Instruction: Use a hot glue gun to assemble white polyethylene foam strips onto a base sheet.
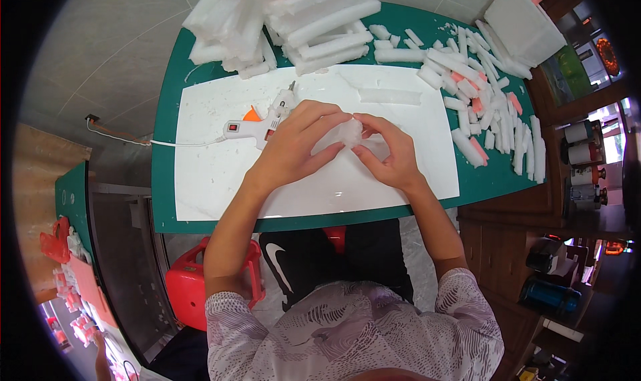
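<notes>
Both of my hands meet over the middle of a white board point(214, 181) on a green table point(163, 154). My left hand point(297, 144) and my right hand point(390, 154) pinch the same small white foam piece point(348, 133) between their fingertips. A white hot glue gun point(264, 122) with an orange trigger lies on the board just left of my left hand, nozzle pointing up and away, its white cord point(180, 143) trailing off the table's left edge.
Long white foam strips point(320, 27) are piled at the table's far edge. Several short foam pieces, some pink, point(481, 107) lie scattered at the right. One foam strip point(390, 96) lies on the board. A red stool point(190, 284) stands under me.
</notes>
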`<state>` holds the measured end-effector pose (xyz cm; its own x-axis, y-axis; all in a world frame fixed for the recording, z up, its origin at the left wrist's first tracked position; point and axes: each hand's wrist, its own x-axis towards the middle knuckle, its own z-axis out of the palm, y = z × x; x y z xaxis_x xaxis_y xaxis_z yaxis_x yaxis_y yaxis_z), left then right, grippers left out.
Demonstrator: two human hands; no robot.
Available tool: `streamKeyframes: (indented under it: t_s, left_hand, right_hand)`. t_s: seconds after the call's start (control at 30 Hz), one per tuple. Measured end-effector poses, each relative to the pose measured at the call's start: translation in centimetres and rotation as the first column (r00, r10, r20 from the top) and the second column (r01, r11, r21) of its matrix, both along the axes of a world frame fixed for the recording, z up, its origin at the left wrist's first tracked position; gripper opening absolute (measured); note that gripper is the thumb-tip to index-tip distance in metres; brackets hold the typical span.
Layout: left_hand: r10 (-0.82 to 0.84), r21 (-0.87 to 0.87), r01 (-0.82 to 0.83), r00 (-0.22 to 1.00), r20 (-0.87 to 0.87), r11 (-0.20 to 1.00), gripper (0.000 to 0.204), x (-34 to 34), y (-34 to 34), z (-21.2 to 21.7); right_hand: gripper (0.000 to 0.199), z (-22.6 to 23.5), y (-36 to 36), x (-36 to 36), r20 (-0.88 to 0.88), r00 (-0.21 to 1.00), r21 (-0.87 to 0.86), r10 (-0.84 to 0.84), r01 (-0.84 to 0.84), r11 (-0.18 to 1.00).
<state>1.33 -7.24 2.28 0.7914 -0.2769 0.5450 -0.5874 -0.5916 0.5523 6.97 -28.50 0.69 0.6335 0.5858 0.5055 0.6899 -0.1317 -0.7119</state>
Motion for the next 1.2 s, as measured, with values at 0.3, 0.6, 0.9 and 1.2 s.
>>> streamKeyframes:
  t_s: [0.3, 0.6, 0.9, 1.2]
  left_hand:
    - [0.018, 0.037, -0.019, 0.999, 0.038, 0.999, 0.041, 0.02, 0.0, 0.1]
    - [0.019, 0.015, -0.02, 0.999, 0.038, 1.0, 0.046, -0.07, -0.01, -0.03]
    - [0.02, 0.009, -0.021, 0.999, 0.035, 1.0, 0.045, -0.04, 0.04, -0.29]
    - [0.017, 0.001, -0.017, 0.999, 0.043, 1.0, 0.044, -0.12, -0.15, -0.24]
  right_hand:
    - [0.045, -0.25, 0.05, 0.01, 0.006, 1.0, 0.011, -0.004, 0.004, 1.0]
    - [0.044, -0.26, 0.08, -0.02, 0.022, 1.0, 0.006, -0.01, 0.009, 1.0]
    - [0.044, -0.4, 0.07, 0.04, 0.04, 0.999, 0.008, -0.011, 0.01, 1.0]
    - [0.047, -0.24, 0.04, 0.02, 0.05, 0.999, 0.023, -0.005, 0.003, 1.0]
